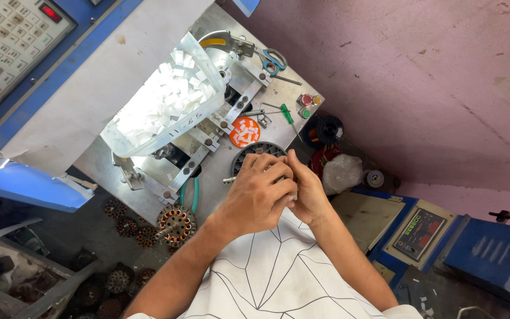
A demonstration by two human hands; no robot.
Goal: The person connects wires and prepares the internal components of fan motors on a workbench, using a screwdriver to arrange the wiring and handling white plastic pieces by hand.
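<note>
While both hands meet over the steel worktable [149, 204], the left hand [258, 198] and right hand [305, 192] close together around one small part, mostly hidden by the fingers; what it is cannot be told. They work just over one round slotted stator core [249, 155] lying flat on the table, partly covered by the hands. One orange dish [245, 131] of white slips sits just beyond it. One clear plastic tub [160, 103], heaped with white paper slips, rests tilted on the fixture. One pair of blue-handled scissors [274, 60] and one green-handled screwdriver [288, 115] lie near the far edge. One copper-wound stator [176, 224] sits at the table's near edge; at least six more lie on the floor [119, 260] below.
</note>
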